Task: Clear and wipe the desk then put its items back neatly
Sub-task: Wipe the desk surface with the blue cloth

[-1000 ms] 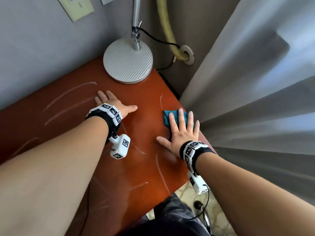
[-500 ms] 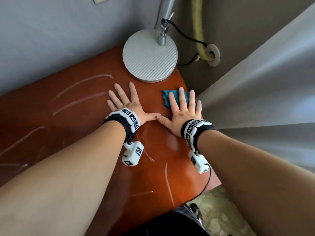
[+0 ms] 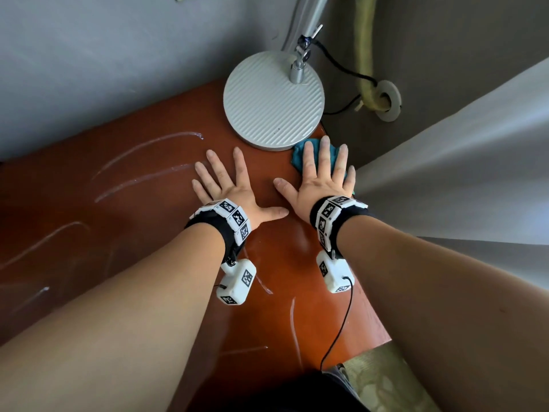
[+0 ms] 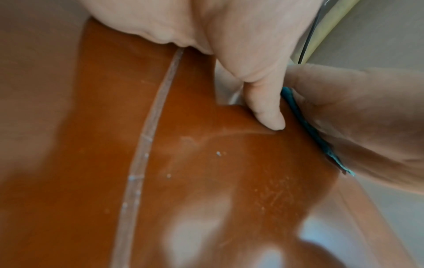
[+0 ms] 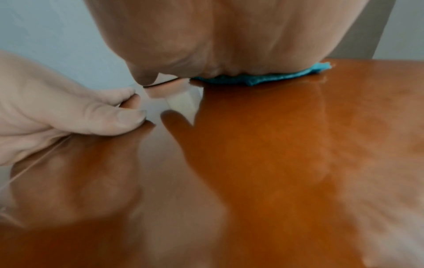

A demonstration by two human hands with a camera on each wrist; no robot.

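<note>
- The cloth (image 3: 300,157), a small teal rag, lies flat on the desk (image 3: 142,233) at about 1 o'clock from the middle of the head view, touching the front rim of the lamp base (image 3: 273,99) and close to the desk's right edge.
- The right hand (image 3: 322,185) lies on the cloth with fingers straight and spread, palm pressing it to the wood; the right wrist view shows the rag (image 5: 263,77) squeezed flat under the heel of the hand.
- The left hand (image 3: 230,191) lies at 9 o'clock of the right one, fingers spread flat on bare wood, its thumb nearly meeting the right thumb. It holds nothing.
- Clearing looks done: only the lamp stands on the desk, at 12 o'clock.
- Wiping is under way, I judge. Pale curved streaks (image 3: 148,162) show at 9 to 10 o'clock and more towards 6 o'clock, so much of the top likely needs another pass.
- None of the desk's other items are in view; putting them back is not yet begun.
- A curtain (image 3: 460,159) hangs at 3 o'clock, beside the cloth.
</note>
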